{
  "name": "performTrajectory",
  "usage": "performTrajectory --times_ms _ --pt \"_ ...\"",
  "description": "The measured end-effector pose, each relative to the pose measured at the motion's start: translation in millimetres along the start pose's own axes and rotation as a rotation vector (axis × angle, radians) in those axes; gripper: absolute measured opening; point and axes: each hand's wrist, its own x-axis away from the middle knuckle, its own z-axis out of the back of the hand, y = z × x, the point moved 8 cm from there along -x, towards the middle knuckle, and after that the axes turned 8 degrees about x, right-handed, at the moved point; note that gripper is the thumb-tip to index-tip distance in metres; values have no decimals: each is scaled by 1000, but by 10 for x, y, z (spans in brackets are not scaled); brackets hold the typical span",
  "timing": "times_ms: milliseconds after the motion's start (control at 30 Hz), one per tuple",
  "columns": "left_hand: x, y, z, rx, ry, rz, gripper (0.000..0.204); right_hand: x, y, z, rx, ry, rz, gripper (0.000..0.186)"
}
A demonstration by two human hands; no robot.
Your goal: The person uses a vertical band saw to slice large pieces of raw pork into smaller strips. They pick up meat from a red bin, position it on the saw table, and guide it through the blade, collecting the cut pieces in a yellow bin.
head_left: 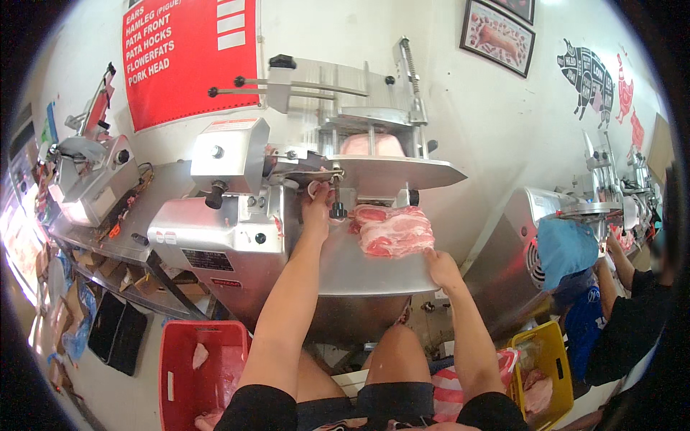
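Note:
A large metal meat slicer [237,215] stands before me. On its tray [345,276] lies a stack of sliced meat [394,231], pink with white fat. My right hand [444,269] is at the stack's near right corner, its fingers closed on the edge and partly hidden. Up by the blade, my left hand [316,207] reaches beside a black knob [338,210]. Its fingers are bent closed around something small and pale that I cannot make out. Above the blade plate, a block of meat [374,145] sits in the slicer's carriage [370,118].
A red crate [167,373] with meat pieces stands on the floor at left, a yellow crate [564,366] at right. Another slicer [97,176] rests on the left bench [169,187]. At right, a person in black [625,323] is beside a further slicer [532,215].

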Motion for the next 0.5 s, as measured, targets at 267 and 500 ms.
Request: performTrajectory --times_ms 267,500 --pt "54 25 -138 -62 -56 5 31 97 -189 148 98 42 27 52" --pt "100 -250 -162 -107 -45 276 38 419 -1736 419 257 248 625 50"
